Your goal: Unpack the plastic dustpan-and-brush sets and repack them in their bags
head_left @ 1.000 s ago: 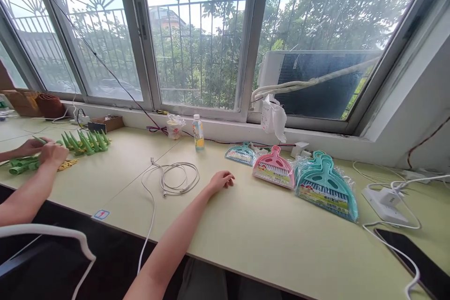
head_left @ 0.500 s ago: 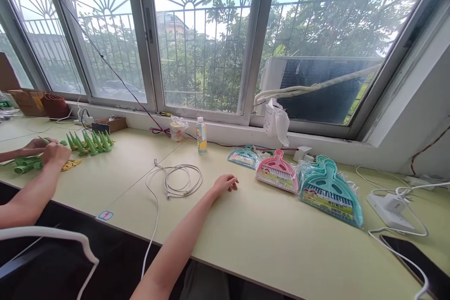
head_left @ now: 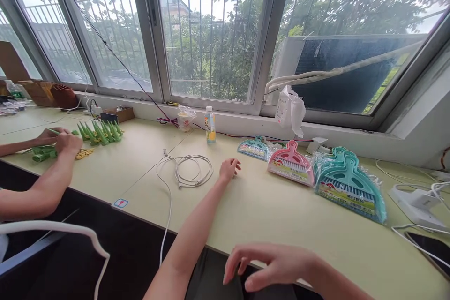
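Observation:
My left hand [head_left: 230,169] rests on the pale table, its fingers loosely curled and a little apart, holding nothing. To its right lie dustpan-and-brush sets in clear wrapping: a small blue set [head_left: 254,148], a pink set [head_left: 291,167] and stacked teal sets [head_left: 349,185]. The small blue one is nearest, without contact. My right hand [head_left: 276,262] hovers over the table's front edge, thumb and fingers spread, with nothing in it. A coiled white cable [head_left: 192,171] lies left of my left hand.
A drink bottle [head_left: 210,125] and a bagged cup [head_left: 184,119] stand by the window ledge. At the left, another person's hands [head_left: 66,143] work beside green spiky pieces [head_left: 100,133]. A power strip [head_left: 418,206] and a phone [head_left: 431,251] lie at the right.
My right hand has come into view at the bottom, over the table's front edge. The view has shifted slightly; my left hand stays on the table.

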{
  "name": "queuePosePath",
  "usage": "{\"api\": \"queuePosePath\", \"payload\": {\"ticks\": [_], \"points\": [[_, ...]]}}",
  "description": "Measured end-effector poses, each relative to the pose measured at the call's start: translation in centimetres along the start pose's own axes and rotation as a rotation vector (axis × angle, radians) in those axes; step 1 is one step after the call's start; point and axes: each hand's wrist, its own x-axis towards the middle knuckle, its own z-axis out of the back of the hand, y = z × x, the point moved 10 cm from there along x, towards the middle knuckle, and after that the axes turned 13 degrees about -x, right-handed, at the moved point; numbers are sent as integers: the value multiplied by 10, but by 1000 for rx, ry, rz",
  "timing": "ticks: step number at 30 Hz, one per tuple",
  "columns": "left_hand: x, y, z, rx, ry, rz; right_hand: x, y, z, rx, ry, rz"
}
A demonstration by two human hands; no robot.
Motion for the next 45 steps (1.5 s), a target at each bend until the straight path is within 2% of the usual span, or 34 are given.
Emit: {"api": "queuePosePath", "payload": {"ticks": [2, 4, 7, 8, 10, 12, 14, 16, 20, 23, 27, 30, 33, 37, 40, 45], "points": [[2, -3, 28, 16, -162, -12, 0, -20, 59, -152, -138, -60], [3, -3, 51, 11, -281, -15, 7, -48, 127, -328, -358, -153], [5, 1, 70, -20, -363, 8, 19, -98, 222, -720, -726, -396], [6, 3, 73, -26, -372, 17, 26, -114, 245, -855, -784, -493], [8, 5, 73, -18, -355, 28, 38, -144, 280, -1025, -849, -664], [11, 4, 69, 7, -322, 23, 46, -168, 307, -1080, -905, -786], [14, 2, 64, 51, -292, -4, 41, -189, 329, -1016, -994, -939], [16, -2, 57, 87, -243, -45, 39, -206, 339, -939, -1003, -1000], [19, -8, 41, 105, -152, -113, 47, -210, 339, -996, -989, -870], [21, -12, 42, 153, -178, -132, 55, -200, 321, -1068, -972, -724], [18, -21, 77, 215, -448, -196, 64, -174, 272, -1126, -900, -478], [19, -4, 100, 87, -531, -72, 54, -153, 234, -1121, -898, -358], [23, 6, 103, 44, -461, 15, 33, -138, 201, -1068, -885, -291], [24, 13, 80, 48, -267, 84, 12, -122, 165, -998, -786, -130], [21, 19, 62, 12, -141, 130, 4, -117, 160, -962, -799, -104], [16, 33, 56, -307, -50, 260, 4, -110, 165, -933, -860, -49]]}}
